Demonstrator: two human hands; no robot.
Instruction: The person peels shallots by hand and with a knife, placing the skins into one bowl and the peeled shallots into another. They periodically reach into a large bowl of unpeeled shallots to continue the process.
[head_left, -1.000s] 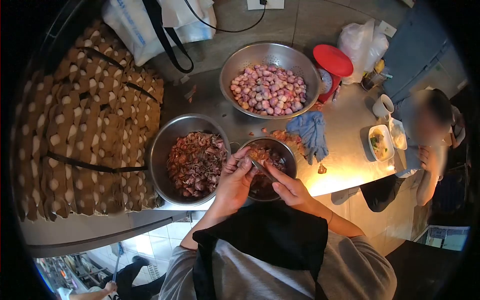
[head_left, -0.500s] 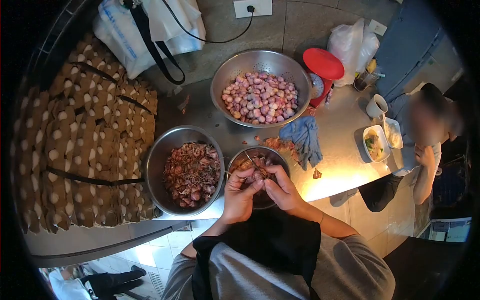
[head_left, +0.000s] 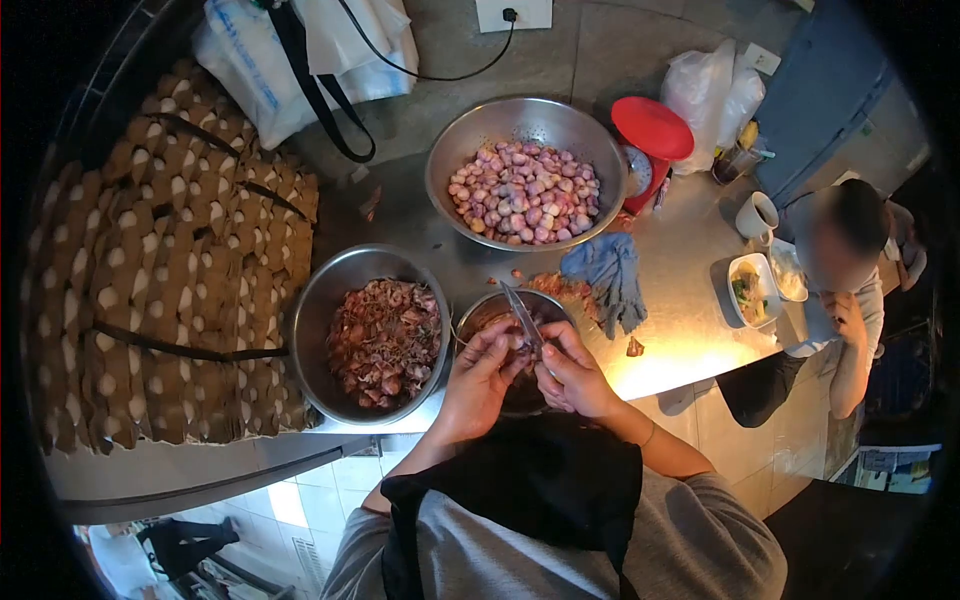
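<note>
The right hand [head_left: 571,374] has a closed grip on a knife [head_left: 522,314] pointing to eleven o'clock; the left hand [head_left: 477,380] pinches a shallot [head_left: 517,342].

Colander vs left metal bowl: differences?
The colander has perforated walls; the left bowl shows no holes.
The colander looks wider than the left bowl.
The colander holds smooth pink-purple bulbs, the left bowl rough brownish bulbs.
Both are round, metal, and stand on the table.
</note>
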